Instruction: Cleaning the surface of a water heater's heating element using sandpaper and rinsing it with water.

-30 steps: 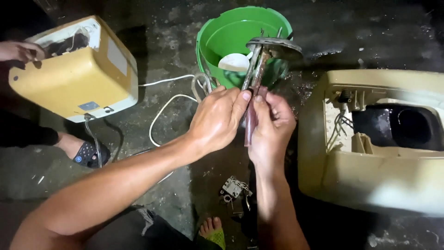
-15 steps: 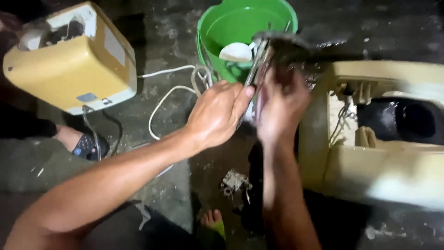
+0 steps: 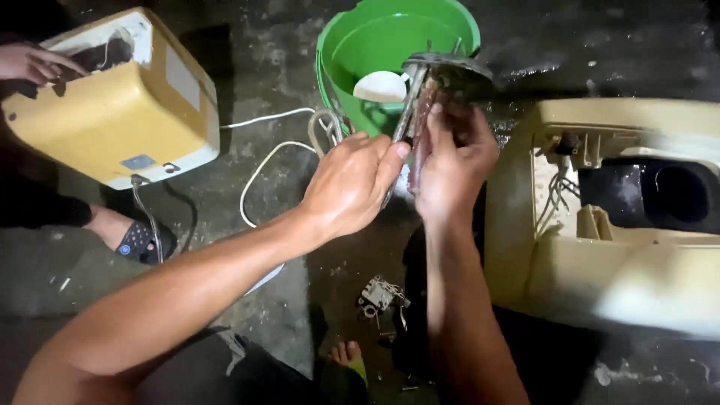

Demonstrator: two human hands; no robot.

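Head view: left hand, right hand both in closed grip on heating element beside green bucket

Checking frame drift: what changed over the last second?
The right hand slid up the rusty heating element, from pinching its lower end to wrapping the rods near the round flange. The left hand kept its grip beside it. Green bucket, yellow housing with another person's hand on it, beige casing and white cable stayed put.
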